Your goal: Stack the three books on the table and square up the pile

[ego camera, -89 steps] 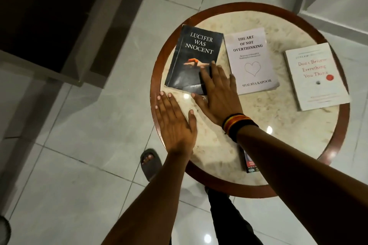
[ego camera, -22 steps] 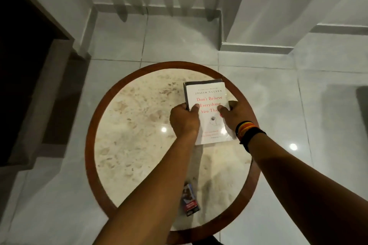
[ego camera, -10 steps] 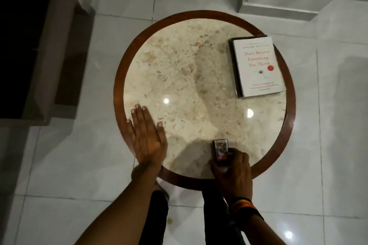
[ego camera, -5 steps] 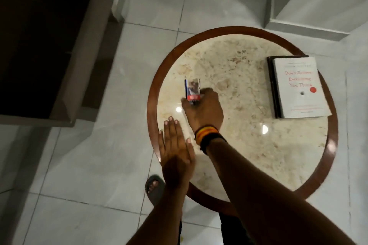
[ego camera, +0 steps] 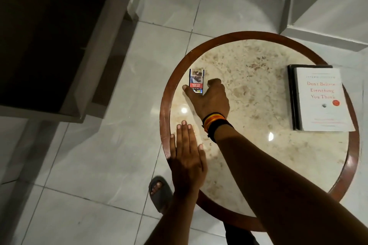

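On a pale tiled floor (ego camera: 103,155) stands a round table (ego camera: 354,157) with a mottled cream stone top inside a reddish-brown wooden rim. At the table's far right edge lies the pile of books (ego camera: 318,99), its outer corner close to the rim: the white cover on top reads "Don't Believe Everything You Think" in red letters, with a small red dot beside the last word. Dark edges of the books beneath show along the pile's left and far sides, so the top cover sits a little off from them. The wide middle of the stone top between the pile and the hands lies bare. The left hand (ego camera: 187,153) rests flat, fingers straight and together, holding nothing, across the near-left rim. The right hand (ego camera: 213,99), with striped and black bands (ego camera: 214,122) at the wrist, reaches to the left side of the table and pinches a small printed pack (ego camera: 196,81) between thumb and fingers; the pack lies close to the left rim, well apart from the pile.
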